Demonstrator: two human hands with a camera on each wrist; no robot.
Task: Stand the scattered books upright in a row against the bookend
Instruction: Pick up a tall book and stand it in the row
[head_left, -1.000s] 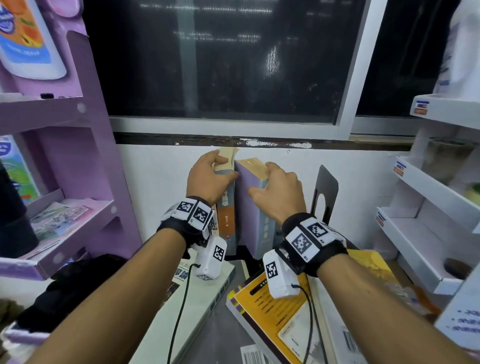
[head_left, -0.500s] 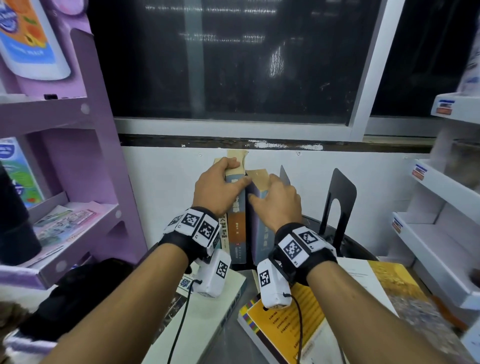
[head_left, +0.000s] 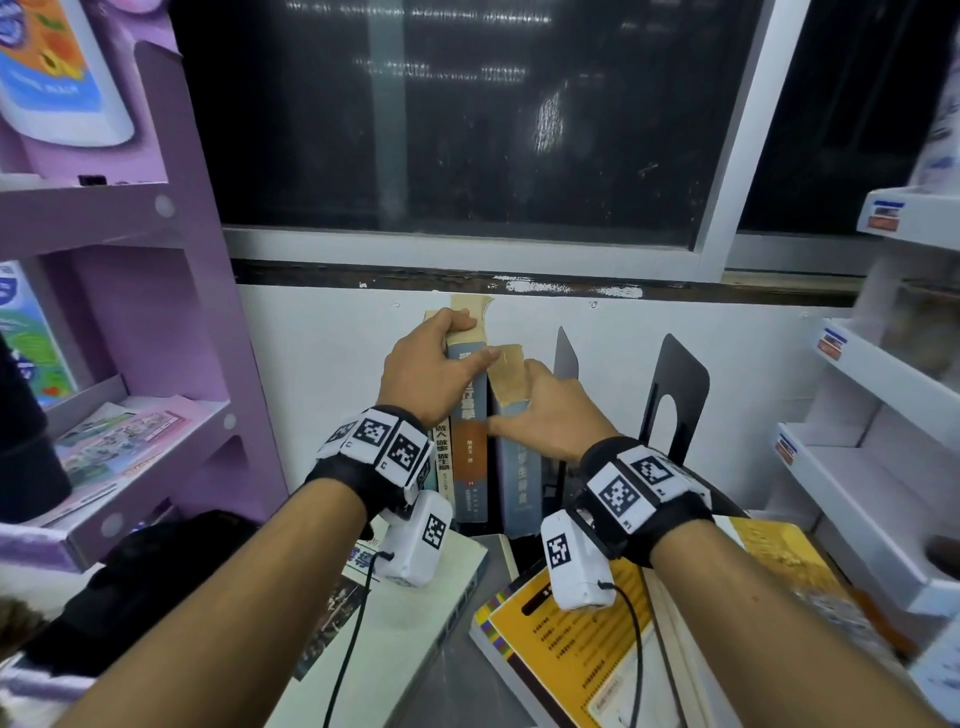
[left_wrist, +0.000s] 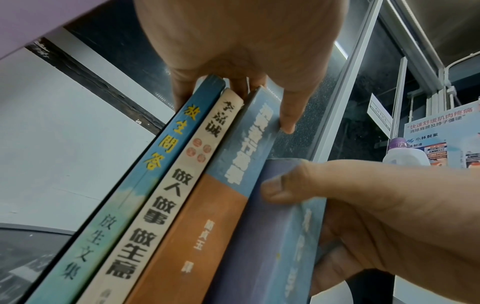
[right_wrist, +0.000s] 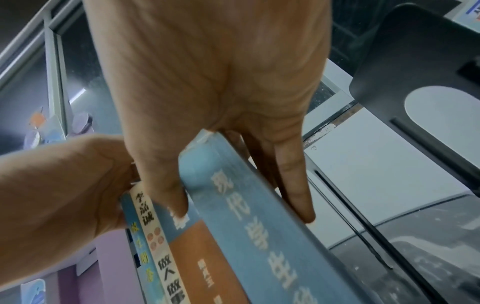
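Observation:
Several books stand upright by the white wall: a teal one (left_wrist: 145, 164), a cream one (left_wrist: 182, 185), a blue-and-orange one (head_left: 470, 457) and a blue-purple one (head_left: 522, 483). My left hand (head_left: 470, 340) grips the tops of the left three, thumb on the blue-and-orange book (left_wrist: 221, 195). My right hand (head_left: 519, 400) grips the top of the blue-purple book (right_wrist: 246, 216), thumb on its spine and fingers down its far side. A black bookend (head_left: 675, 395) stands to the right, apart from the books. A thinner black bookend (head_left: 566, 353) rises just behind my right hand.
A yellow book (head_left: 582, 654), a pale book (head_left: 415, 623) and a gold-covered book (head_left: 789, 571) lie flat in front. A purple shelf unit (head_left: 171, 312) stands to the left and a white shelf unit (head_left: 872, 467) to the right. A dark window is above.
The blue-purple book under my right hand has closed up against the books under my left hand. The view has shifted, and a second bookend now shows.

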